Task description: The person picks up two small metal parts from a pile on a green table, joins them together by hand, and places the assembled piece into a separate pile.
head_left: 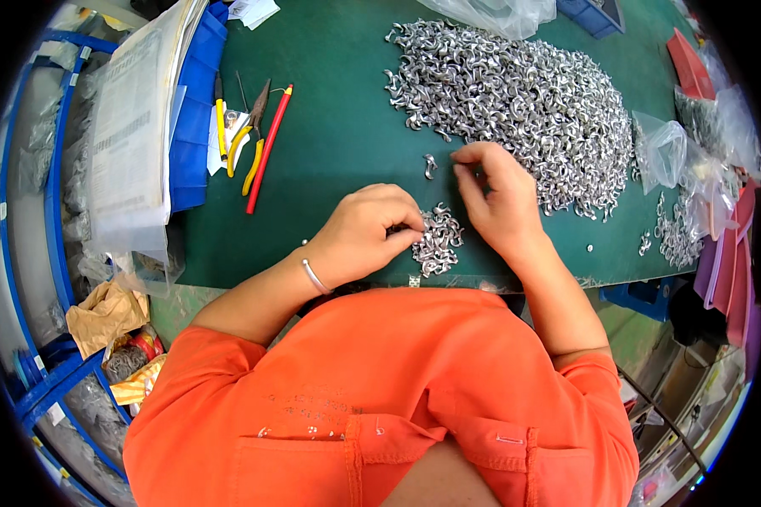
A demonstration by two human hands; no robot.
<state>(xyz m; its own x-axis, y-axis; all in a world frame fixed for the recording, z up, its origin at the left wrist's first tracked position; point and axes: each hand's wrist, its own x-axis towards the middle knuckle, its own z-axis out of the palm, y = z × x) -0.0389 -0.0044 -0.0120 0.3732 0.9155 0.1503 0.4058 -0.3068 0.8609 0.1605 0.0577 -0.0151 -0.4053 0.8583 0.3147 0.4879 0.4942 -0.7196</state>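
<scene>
My left hand (368,228) is closed, thumb and forefinger tips pressed together at the left edge of a small heap of curved silvery metal pieces (438,243). Whatever lies between those fingertips is too small to make out. My right hand (506,203) hovers just below a large pile of the same hook-like metal pieces (516,106). Its thumb and forefinger are slightly apart, with nothing visible between them, while the other fingers curl under. Left of those fingertips, a few loose metal pieces (430,166) lie on the green tabletop (330,118).
Yellow-handled pliers (252,144), a red pencil-like stick (270,150) and a yellow-handled tool (221,127) lie at left beside a blue bin (196,118) with papers. Clear plastic bags (661,150) and another scatter of metal pieces (678,232) are at right.
</scene>
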